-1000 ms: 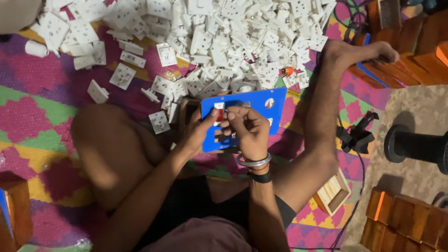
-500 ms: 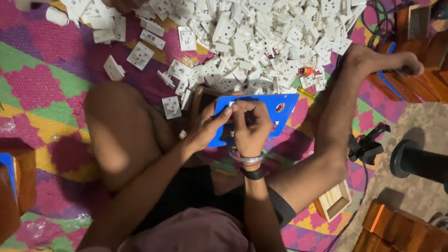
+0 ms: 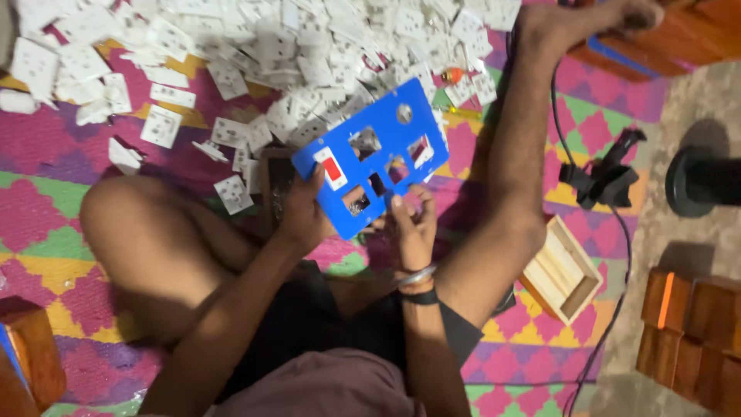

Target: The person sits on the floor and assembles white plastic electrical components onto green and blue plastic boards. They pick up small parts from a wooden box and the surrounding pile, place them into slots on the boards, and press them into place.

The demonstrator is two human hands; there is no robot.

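I sit cross-legged on a patterned mat and hold a blue plastic panel (image 3: 386, 131) with several cut-out openings, tilted above my lap. A white switch with a red rocker (image 3: 332, 169) sits in one opening near its left edge. My left hand (image 3: 302, 218) grips the panel's lower left edge, thumb on its face. My right hand (image 3: 413, 230) holds the lower edge from below, fingers curled behind the panel near an opening. Whether it pinches a small part is hidden.
A big heap of white plastic switch and socket parts (image 3: 255, 54) covers the mat ahead. A small wooden box (image 3: 562, 270) lies by my right knee. A black clamp with cable (image 3: 606, 179), a black round base (image 3: 702, 181) and wooden blocks (image 3: 691, 324) stand at right.
The blue panel has been lifted and tilted up from lying flat. My right hand moved from working on its face to holding its lower edge. The view shifted closer.
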